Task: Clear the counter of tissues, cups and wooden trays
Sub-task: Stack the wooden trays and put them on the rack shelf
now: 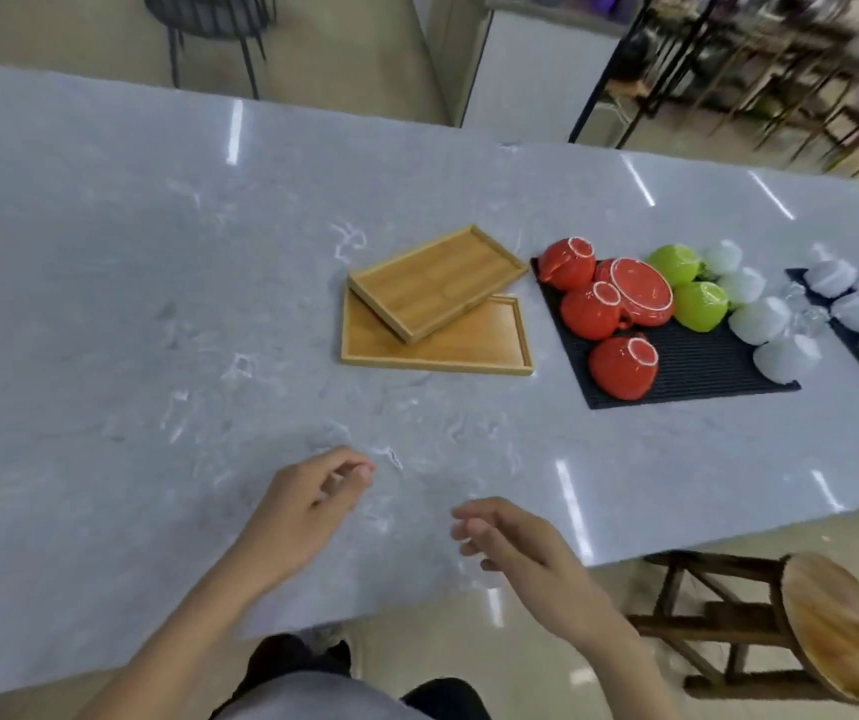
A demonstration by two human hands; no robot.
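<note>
Marble-grey tabletop, mid-clearing: the left hand and right hand hover empty and loosely curled near its front edge. Two stacked wooden trays sit mid-tabletop beside upturned cups on a black mat; a forward reach likely comes next.

The setting is appearing to be a café or tea shop — a long marble-patterned counter is carrying upturned cups drying on a ribbed black mat, and stacked wooden trays. A wooden stool is standing alongside — blurred shelving is lining the background.
</note>
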